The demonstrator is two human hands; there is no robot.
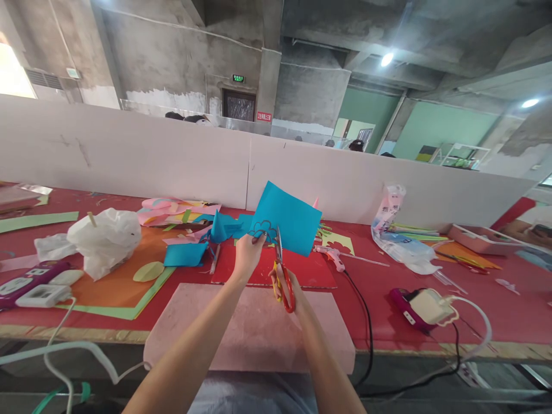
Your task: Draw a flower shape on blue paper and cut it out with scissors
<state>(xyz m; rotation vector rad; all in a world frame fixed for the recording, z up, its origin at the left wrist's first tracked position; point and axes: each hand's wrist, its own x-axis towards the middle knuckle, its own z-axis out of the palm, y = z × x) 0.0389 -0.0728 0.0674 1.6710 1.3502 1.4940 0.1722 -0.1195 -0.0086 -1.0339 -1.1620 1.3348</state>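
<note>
My left hand point(249, 253) pinches the lower left edge of a sheet of blue paper point(291, 215), held up above the table. A dark flower outline is drawn on the paper near my left fingers. My right hand point(288, 283) grips scissors point(288, 293) with red and yellow handles. The blades point upward and lie against the paper, just right of the drawn flower. Under both hands are a red board point(317, 278) and a pink foam block point(190, 322) at the table's front edge.
Blue paper scraps point(186, 255) and a crumpled white bag point(106, 236) lie on the left. To the right are a pink glue gun point(332, 257) with a black cable, a purple power strip point(409, 309) and a pink tray point(483, 238). A white partition point(181, 161) stands behind.
</note>
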